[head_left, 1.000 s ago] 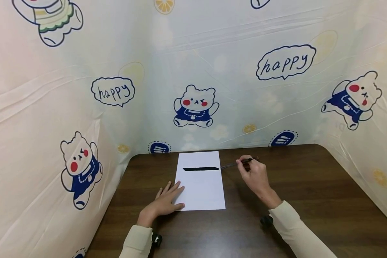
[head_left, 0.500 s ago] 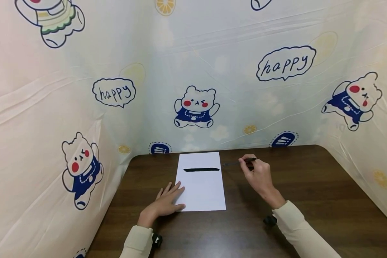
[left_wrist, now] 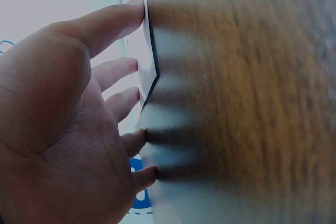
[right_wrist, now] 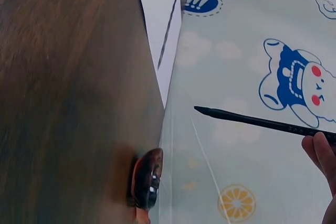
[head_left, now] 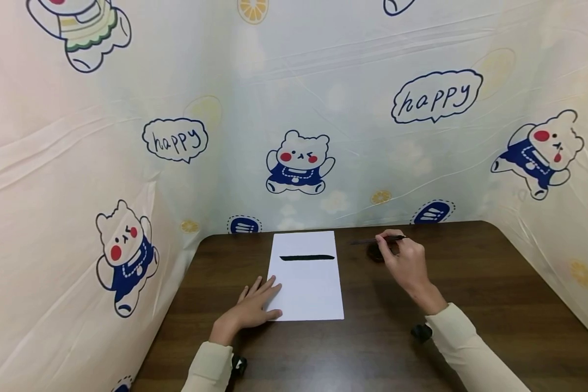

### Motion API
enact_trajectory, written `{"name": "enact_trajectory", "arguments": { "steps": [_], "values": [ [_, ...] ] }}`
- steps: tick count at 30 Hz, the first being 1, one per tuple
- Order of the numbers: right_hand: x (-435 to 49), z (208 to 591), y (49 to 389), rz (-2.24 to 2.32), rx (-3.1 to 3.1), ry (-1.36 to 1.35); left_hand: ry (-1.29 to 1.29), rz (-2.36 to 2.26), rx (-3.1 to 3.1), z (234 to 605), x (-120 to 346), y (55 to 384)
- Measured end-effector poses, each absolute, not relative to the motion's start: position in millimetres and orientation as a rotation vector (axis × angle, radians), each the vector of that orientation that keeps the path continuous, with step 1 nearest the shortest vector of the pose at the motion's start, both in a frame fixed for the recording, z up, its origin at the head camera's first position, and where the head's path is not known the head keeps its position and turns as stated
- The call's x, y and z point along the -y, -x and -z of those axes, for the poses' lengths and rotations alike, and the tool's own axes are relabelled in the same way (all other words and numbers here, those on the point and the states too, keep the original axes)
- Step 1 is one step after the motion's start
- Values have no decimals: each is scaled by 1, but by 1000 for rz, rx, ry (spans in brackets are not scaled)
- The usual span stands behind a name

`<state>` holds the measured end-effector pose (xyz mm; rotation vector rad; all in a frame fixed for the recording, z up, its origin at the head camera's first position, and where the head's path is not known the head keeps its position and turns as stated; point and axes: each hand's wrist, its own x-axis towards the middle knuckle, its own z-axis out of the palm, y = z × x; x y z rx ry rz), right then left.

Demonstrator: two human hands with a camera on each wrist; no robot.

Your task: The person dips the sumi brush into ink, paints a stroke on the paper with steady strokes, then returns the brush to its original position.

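A sheet of white paper (head_left: 306, 294) lies on the table, with one thick black horizontal stroke (head_left: 307, 258) across its upper part. My left hand (head_left: 250, 310) rests at the paper's lower left edge, fingers spread; in the left wrist view the thumb and some fingertips touch the sheet. Right of the paper, my right hand (head_left: 405, 267) holds a dark, slim ink brush (right_wrist: 252, 120) between thumb and fingers. Its tapered tip points left, off the paper. Beneath this hand sits a small dark round dish (head_left: 375, 252), partly hidden by the fingers; the right wrist view shows its glossy side.
The brown wooden table (head_left: 294, 359) has rounded far corners. A pale cloth (head_left: 353, 179) printed with cartoon bears and orange slices hangs behind it and along both sides.
My right hand has moved right, away from the paper, carrying the brush over near the dark dish, which has come into sight. My left hand has stayed on the sheet.
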<state>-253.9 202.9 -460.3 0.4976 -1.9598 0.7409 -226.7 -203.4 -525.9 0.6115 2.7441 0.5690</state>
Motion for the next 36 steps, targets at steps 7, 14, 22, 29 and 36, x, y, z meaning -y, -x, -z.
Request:
{"name": "enact_trajectory", "arguments": {
  "steps": [7,14,22,29,36],
  "values": [
    [-215,455,253,-717,1945,-466,-599,-567,-2735,524,202,227],
    [-225,454,252,-688,1950,-455,-589,-556,-2739,523,203,227],
    [-233,453,251,-675,1938,-435,-599,-573,-2744,526,204,227],
    [-241,451,249,-632,1915,-415,-598,-573,-2735,526,204,227],
    [-249,447,247,-619,1910,-406,-609,-573,-2733,526,205,226]
  ]
}}
